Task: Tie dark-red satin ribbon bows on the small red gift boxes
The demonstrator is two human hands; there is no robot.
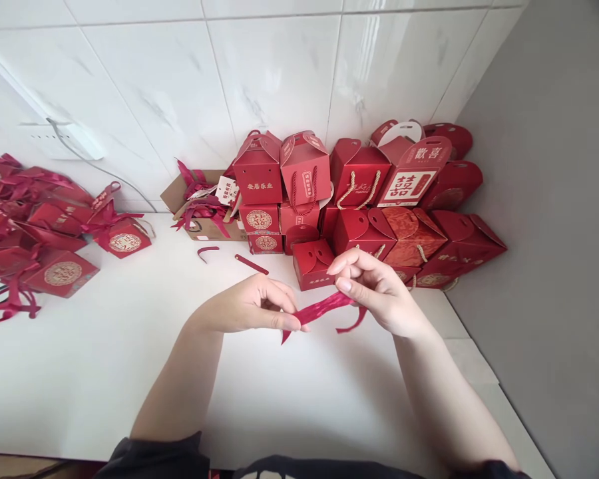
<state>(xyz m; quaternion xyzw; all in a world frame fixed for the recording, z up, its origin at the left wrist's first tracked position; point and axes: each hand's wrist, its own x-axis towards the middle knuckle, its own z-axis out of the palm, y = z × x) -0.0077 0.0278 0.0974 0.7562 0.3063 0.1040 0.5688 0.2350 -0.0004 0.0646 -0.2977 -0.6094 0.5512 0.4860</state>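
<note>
A dark red ribbon (pixel 324 307) is stretched between my two hands above the white table. My left hand (pixel 259 305) pinches one end between thumb and fingers, and a short pointed tip hangs below them. At the other end my right hand (pixel 374 293) is closed on the ribbon, with a loose tail curling down beneath it. Just behind my right fingertips sits a small red gift box (pixel 312 263), partly hidden by that hand. Two thin red strips, one curved (pixel 208 250) and one straight (pixel 251 264), lie on the table beyond my left hand.
Several red gift boxes (pixel 362 229) are stacked against the tiled wall. An open cardboard box (pixel 214 229) holds ribbons and tags. More red boxes with ribbon bows (pixel 62 273) crowd the left side of the white table (pixel 144 346). A grey wall (pixel 544 219) rises on the right.
</note>
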